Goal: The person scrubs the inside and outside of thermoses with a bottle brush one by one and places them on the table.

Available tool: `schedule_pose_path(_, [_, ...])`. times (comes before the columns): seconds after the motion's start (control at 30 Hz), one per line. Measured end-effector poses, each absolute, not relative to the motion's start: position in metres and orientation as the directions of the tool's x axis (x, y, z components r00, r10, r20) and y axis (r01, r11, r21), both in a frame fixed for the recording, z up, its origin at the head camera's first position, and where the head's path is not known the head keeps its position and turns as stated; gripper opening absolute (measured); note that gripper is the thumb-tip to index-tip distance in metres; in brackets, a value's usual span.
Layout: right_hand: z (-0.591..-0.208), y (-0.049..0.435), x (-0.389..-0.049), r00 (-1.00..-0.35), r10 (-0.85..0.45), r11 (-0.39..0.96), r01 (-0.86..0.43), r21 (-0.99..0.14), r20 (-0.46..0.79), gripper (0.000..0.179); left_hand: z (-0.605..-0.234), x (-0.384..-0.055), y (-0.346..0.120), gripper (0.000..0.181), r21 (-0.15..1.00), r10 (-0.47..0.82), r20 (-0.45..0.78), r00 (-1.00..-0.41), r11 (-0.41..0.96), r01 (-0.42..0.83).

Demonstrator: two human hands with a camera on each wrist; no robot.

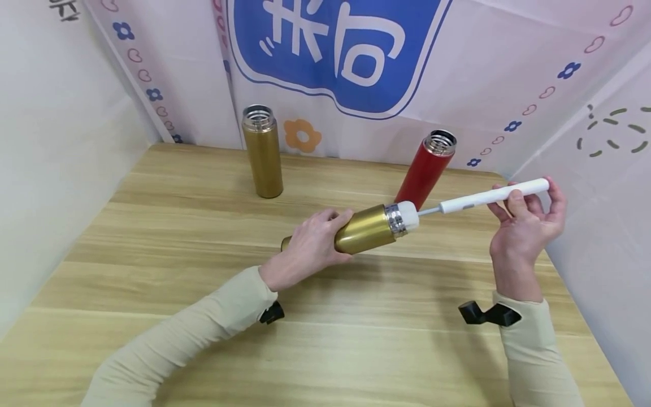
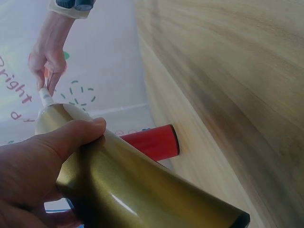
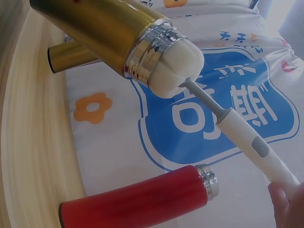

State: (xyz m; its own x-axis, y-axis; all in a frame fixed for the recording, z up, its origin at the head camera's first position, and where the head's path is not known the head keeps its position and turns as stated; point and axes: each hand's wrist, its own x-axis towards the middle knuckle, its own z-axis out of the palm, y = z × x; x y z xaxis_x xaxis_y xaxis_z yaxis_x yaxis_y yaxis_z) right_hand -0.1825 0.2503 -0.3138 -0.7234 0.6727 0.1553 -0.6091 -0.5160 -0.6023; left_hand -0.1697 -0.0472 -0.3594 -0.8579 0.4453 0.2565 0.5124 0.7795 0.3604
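At the left, a gold metal flask stands lidless on the wood-grain table, out of either hand's grip. To its right, the left hand wraps its thumb and fingers round the middle of a second gold flask, which is held aslant above the table with its mouth raised toward the right. That flask is likely rigid and moderately weighty, and its smooth glossy coat could turn or slip if damp, so a full wrap about the body seems the sound hold — well clear of the threaded steel neck. At its mouth sits the white sponge head of a bottle brush; it looks soft and squeezable, apt to drag against the rim, and how much of it lies inside cannot be told. Behind the sponge, a red flask stands open-mouthed. The brush's thin grey rod looks stiff but would probably take sideways force poorly. Farthest right, the right hand pinches the slim white handle between thumb and fingers toward its far end — light and easily steered there, though a grip nearer the grey button should give firmer control when pushing.
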Motion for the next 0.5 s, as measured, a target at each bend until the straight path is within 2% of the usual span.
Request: schedule_pose_path(0.5, [-0.325,0.247,-0.179,-0.747,0.655,-0.549,-0.571,-0.61,0.111,0.044,-0.358,-0.17,-0.044,0.076,0.382,0.439,0.25,-0.863,0.774,0.504])
